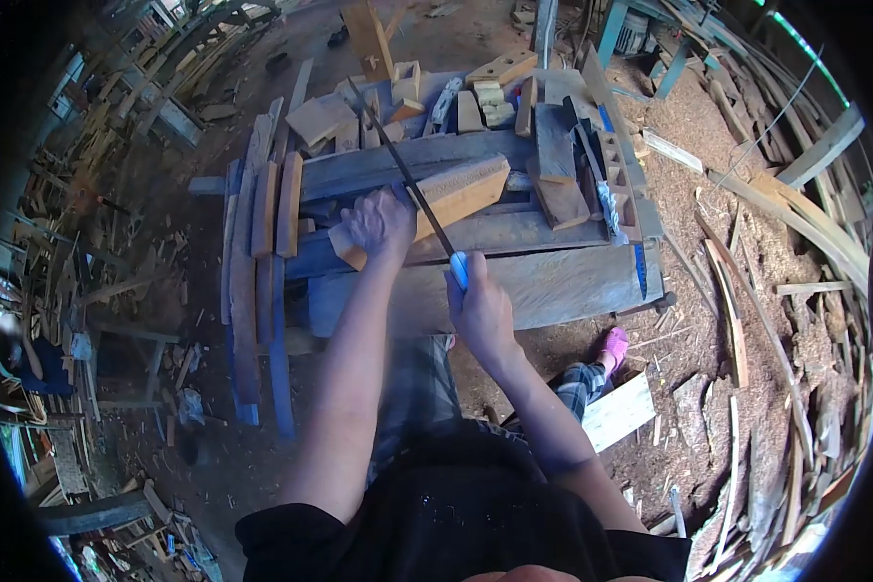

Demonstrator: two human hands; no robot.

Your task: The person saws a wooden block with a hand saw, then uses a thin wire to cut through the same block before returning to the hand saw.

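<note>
My right hand (485, 315) is wrapped round the pale-blue handle of a handsaw (395, 145). Its long, dark, narrow blade points away to the upper left, seen nearly edge-on; no teeth can be made out. The blade lies across a thick wooden block (470, 191), just right of my left hand (383, 221). That hand presses down on the block's left part, fingers curled over it and their tips partly hidden. The block rests at a slant on the plank workbench (553, 281).
Wood offcuts (320, 118) crowd the bench's far side, with a holed wooden piece (619, 184) at right. Upright boards (289, 204) line its left end. Planks (786, 223) and shavings cover the ground at right. A person (44, 364) is at far left.
</note>
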